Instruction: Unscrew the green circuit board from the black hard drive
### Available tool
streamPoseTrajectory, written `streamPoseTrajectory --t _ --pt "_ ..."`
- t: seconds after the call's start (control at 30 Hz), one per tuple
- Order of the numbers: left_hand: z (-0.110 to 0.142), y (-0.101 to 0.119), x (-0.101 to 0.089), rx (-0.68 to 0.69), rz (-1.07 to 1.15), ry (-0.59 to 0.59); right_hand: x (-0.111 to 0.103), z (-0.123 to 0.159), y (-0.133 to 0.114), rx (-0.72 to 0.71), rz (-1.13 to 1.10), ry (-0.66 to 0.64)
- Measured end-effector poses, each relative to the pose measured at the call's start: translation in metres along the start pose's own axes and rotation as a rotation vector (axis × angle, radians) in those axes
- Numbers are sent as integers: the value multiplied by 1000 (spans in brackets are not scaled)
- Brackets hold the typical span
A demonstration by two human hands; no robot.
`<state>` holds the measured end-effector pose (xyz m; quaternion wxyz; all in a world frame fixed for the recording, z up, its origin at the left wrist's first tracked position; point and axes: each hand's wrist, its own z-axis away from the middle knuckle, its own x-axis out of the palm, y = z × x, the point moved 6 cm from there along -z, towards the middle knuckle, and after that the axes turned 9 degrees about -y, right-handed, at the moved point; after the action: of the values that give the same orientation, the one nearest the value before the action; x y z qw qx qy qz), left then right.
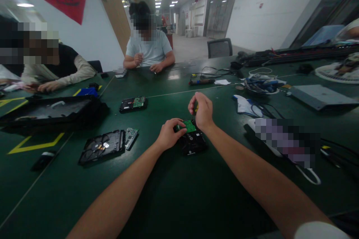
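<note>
Broadly, a dark green tabletop [168, 201] spreads beneath and around both hands. Beyond the grip, across the table, sits a person in a light-blue shirt [150, 50]. A black tray-like case [94, 106] lies well to the left of the hands, and a silver metal box [322, 95] well to the right.

The left hand [170, 133] rests at the left side of the held-down work, thumb and forefinger set narrowly apart and touching it — whether they pinch, I cannot tell. Just beside it, the right hand [203, 110] is raised at the far end, its fingers curled in.

Left of the grip lies an opened hard drive [97, 149], its inside showing. Directly under the hands, flat on the table, is a black hard drive [193, 143] with a green circuit board [190, 126] at its far end. Another hard drive [126, 105] lies farther off, to the left. Beside the opened one is a loose circuit board [131, 138]. Smallest is a yellow-marked object [196, 108] inside the right fingers — mostly hidden.
</note>
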<state>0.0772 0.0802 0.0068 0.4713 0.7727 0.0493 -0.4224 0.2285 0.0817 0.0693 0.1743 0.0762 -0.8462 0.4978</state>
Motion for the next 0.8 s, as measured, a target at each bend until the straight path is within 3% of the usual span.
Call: streamPoseTrajectory --t 0.23,0.37,0.57,0.8 --pt "0 -1 0 -15 5 0 4 0 -4 -80 145 -119" --pt "0 -2 0 -27 10 1 9 1 -4 -27 124 -177" --pt "0 0 0 -35 4 -4 8 2 -3 40 90 -124" --pt "-1 -2 0 -31 11 -3 1 1 0 -8 75 -124"
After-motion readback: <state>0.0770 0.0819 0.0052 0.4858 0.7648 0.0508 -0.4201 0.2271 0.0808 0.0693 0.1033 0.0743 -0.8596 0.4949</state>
